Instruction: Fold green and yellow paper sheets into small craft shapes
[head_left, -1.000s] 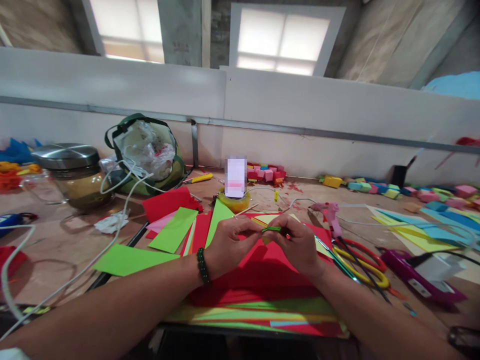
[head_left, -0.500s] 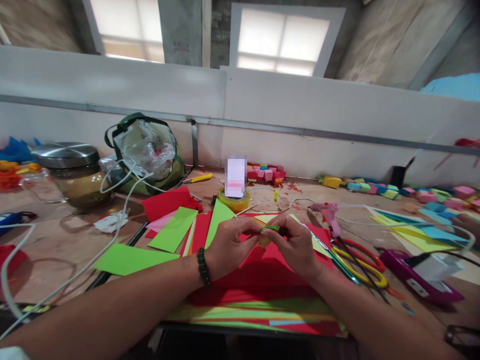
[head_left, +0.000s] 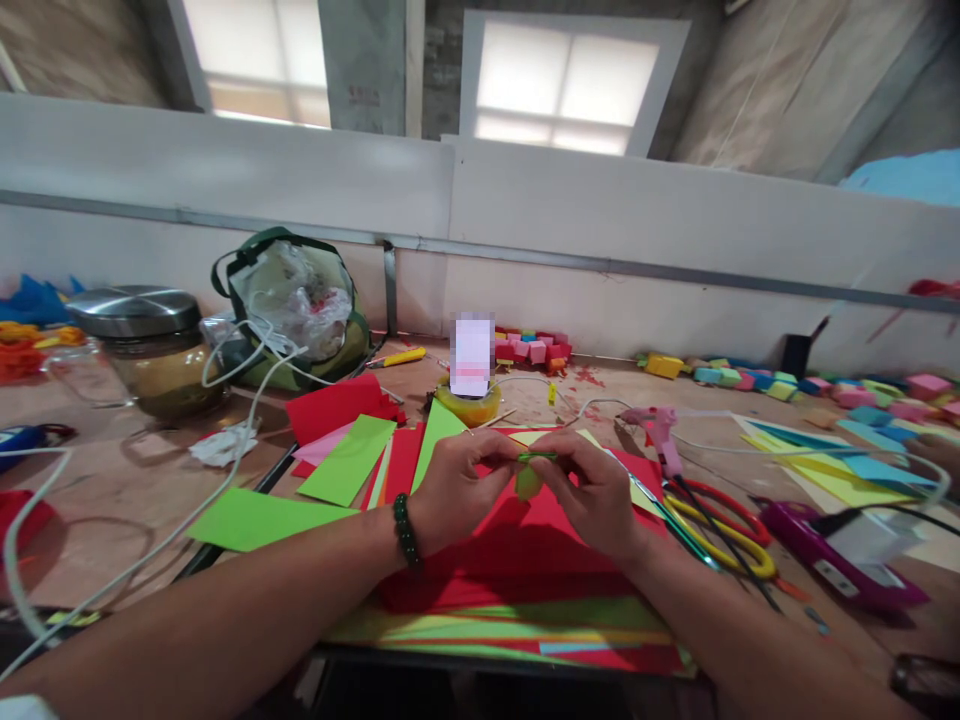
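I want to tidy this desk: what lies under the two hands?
Red paper lies under the left hand and right hand, with green and yellow sheets below it. The desk beneath is covered.

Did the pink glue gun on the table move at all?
No. The glue gun lies in the same spot beside the red scissors, just as before; only the hands shifted slightly around the green strip.

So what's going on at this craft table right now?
A person is working a small green paper piece between the fingertips of both hands: the left hand, with a dark bead bracelet at the wrist, and the right hand pinch it together above a stack of red paper sheets. Green paper strips lie to the left. A pink glue gun and red and yellow scissors lie untouched to the right.
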